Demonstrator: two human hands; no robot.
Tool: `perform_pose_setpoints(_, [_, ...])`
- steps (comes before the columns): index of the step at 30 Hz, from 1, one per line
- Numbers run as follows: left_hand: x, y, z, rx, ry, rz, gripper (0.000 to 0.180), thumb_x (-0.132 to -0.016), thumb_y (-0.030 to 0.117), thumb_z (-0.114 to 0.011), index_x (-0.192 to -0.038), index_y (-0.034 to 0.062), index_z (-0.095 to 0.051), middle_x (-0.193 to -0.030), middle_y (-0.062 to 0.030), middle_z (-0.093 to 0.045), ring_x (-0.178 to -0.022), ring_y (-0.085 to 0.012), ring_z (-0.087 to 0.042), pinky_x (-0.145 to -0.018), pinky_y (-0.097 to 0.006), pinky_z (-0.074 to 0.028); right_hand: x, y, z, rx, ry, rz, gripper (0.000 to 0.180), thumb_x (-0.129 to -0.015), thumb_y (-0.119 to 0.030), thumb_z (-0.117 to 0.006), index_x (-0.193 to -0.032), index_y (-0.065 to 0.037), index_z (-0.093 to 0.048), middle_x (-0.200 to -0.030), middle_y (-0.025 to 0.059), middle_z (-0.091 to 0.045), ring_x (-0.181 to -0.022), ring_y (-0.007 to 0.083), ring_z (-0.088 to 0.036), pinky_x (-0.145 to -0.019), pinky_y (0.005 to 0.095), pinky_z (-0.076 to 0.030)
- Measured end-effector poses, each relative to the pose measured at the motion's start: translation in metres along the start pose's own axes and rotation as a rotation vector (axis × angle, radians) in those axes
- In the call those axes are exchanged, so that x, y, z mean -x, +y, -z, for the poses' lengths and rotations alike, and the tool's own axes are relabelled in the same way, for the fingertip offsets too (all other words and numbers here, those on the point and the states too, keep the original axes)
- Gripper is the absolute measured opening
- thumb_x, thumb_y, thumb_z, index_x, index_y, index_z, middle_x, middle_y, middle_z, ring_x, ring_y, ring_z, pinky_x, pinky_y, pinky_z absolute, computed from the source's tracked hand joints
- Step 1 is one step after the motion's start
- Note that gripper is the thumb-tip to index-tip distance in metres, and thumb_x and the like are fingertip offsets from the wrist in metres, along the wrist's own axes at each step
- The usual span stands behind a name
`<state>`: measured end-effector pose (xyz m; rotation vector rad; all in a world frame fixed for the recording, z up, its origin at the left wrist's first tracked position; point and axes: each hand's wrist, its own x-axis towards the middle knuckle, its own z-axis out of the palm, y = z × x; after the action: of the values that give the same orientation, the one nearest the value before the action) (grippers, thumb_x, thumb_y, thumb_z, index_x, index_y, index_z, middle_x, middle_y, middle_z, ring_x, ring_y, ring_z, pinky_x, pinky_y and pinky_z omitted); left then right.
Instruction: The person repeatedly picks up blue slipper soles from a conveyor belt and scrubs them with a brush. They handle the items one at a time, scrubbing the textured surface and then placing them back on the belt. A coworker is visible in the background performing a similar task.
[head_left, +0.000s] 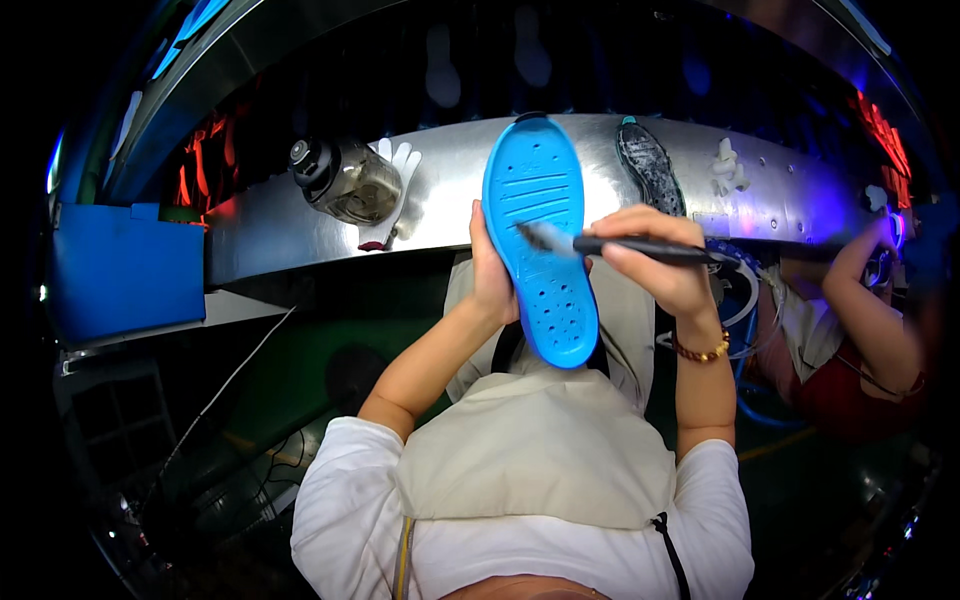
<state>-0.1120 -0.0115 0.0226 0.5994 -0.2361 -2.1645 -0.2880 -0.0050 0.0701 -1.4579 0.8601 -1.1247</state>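
Left hand [492, 272] grips a blue shoe sole [538, 235] by its left edge, fingers wrapped behind it, thumb side on the rim, hand closed on it. Sole is held up in front of the chest, over a beige apron [535, 455], its long axis running near vertical in the picture, slightly tilted: the wider forefoot end points up and away toward the metal conveyor rail [450, 190], the narrower heel end points down toward the person. Face turned to the camera shows grooved lines in the upper half and a patch of small holes in the lower half. Right hand [655, 262] is closed around a dark-handled brush [625, 245], handle lying roughly horizontal, bristle tip pointing left and touching the sole near its middle (bristles blurred). Beaded bracelet [703, 352] on the right wrist. On the rail behind: a clear jar with a black lid [345, 178] lying tilted, a white glove [395, 190] just beside it, a dark sole [650, 168] to the right of the blue one. Blue bin [125, 270] at far left. Another person's arm [870, 300] at far right, raised toward the rail.
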Motion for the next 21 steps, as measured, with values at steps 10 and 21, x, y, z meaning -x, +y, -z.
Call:
perform_pose_setpoints(10, [-0.015, 0.013, 0.003, -0.115, 0.004, -0.396, 0.089, -0.072, 0.075, -0.006, -0.109, 0.0040, -0.046, -0.089, -0.0182, -0.056, -0.078, -0.0287, -0.057, -0.071, -0.041, -0.048, 0.005, 0.006, 0.001, 0.217, -0.164, 0.162, 0.020, -0.066, 0.002, -0.065, -0.086, 0.001, -0.063, -0.089, 0.0126, -0.063, -0.085, 0.0223, -0.060, -0.077, 0.0303, -0.047])
perform_pose_setpoints(21, [-0.010, 0.036, -0.001, -0.120, -0.022, -0.484, 0.090, -0.073, 0.074, -0.008, -0.109, 0.0012, -0.047, -0.089, -0.0184, -0.056, -0.078, -0.0278, -0.057, -0.074, -0.042, -0.047, 0.021, -0.001, -0.002, 0.218, -0.277, 0.163, 0.022, -0.066, 0.001, -0.067, -0.088, 0.000, -0.064, -0.090, 0.0119, -0.063, -0.089, 0.0241, -0.059, -0.080, 0.0320, -0.046])
